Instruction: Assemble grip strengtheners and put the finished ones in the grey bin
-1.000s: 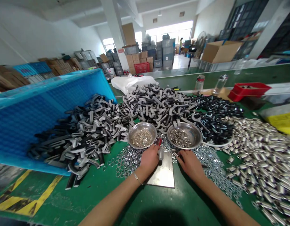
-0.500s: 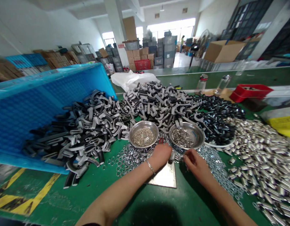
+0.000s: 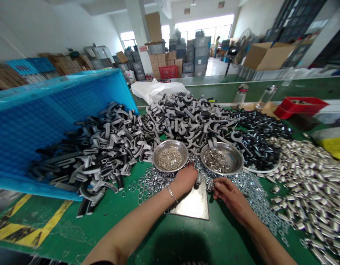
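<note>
Short grey cylindrical part (image 3: 199, 179) gripped by left hand (image 3: 187, 178) at its 9 o'clock, flat silver metal plate (image 3: 193, 205) set at 6, right hand (image 3: 227, 191) seen with fingers curled at 4, grip can't be told, blue plastic crate (image 3: 58, 106) parked far out at 9.

grey piece (image 3: 199, 179): matt | plate (image 3: 194, 206): smooth metal | crate (image 3: 62, 90): plastic

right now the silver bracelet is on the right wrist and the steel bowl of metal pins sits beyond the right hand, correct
Wrong wrist: the head view shows the silver bracelet on the left wrist. The steel bowl of metal pins does sit beyond the right hand.
</note>
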`<state>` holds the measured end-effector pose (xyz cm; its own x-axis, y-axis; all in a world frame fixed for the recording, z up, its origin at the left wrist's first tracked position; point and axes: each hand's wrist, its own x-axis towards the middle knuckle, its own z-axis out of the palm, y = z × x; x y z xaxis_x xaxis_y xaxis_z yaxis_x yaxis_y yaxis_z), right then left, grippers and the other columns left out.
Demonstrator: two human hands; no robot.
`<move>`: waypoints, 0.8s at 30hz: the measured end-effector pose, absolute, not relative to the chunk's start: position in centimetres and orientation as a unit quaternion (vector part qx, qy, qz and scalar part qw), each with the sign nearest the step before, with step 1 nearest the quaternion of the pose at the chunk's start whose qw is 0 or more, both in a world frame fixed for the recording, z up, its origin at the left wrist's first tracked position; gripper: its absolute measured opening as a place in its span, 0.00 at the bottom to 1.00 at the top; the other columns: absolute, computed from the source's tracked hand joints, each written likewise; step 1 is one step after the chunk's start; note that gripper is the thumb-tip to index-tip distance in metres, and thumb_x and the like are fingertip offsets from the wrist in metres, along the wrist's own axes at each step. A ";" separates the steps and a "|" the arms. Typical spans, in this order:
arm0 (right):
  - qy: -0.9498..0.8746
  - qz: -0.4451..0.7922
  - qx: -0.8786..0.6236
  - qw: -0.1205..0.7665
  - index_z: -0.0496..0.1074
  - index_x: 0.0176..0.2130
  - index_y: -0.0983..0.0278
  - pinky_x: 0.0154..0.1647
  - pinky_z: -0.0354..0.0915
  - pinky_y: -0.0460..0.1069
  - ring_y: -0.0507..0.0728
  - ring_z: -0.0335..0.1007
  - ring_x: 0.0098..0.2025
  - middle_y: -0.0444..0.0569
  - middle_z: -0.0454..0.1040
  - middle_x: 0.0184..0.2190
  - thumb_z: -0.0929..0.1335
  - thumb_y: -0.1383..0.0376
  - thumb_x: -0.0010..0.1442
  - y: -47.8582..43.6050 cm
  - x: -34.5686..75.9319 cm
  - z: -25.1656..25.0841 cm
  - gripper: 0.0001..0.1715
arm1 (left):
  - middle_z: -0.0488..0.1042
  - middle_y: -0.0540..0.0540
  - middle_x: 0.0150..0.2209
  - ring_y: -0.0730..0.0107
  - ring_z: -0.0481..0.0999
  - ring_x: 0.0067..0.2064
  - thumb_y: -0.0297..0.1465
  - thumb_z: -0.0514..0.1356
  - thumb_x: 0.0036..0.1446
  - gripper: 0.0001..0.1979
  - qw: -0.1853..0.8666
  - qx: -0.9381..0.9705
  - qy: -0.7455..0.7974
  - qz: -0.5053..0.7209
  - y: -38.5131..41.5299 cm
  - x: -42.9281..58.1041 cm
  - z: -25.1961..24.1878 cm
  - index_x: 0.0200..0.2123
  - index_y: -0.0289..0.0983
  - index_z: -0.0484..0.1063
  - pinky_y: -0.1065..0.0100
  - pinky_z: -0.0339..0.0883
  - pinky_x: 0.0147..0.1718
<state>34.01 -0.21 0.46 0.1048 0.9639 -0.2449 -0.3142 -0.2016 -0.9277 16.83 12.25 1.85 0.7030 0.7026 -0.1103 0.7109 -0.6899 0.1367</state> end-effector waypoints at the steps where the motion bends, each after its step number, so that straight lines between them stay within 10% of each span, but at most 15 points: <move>1: -0.324 0.590 -0.506 0.540 0.72 0.44 0.60 0.38 0.67 0.50 0.53 0.70 0.32 0.43 0.71 0.32 0.72 0.55 0.60 -0.4 33.8 0.3 0.16 | 0.76 0.34 0.43 0.59 0.79 0.41 0.19 0.51 0.61 0.13 0.081 0.918 0.388 -0.022 12.1 16.7 1.9 0.42 0.30 0.74 0.63 0.72 0.40; 24: -0.284 0.624 -0.460 0.564 0.71 0.39 0.62 0.32 0.66 0.49 0.52 0.65 0.28 0.42 0.68 0.28 0.71 0.55 0.61 -1.5 29.3 -1.1 0.13 | 0.73 0.42 0.43 0.61 0.70 0.48 0.26 0.54 0.65 0.12 0.132 0.907 0.384 0.116 7.7 10.5 -0.3 0.48 0.37 0.74 0.61 0.63 0.51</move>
<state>29.34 -1.48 -1.12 0.0593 0.9653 -0.2545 -0.4430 -0.2030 -0.8733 10.45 7.67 -0.33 0.6789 0.7261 0.1087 0.6647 -0.6707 0.3291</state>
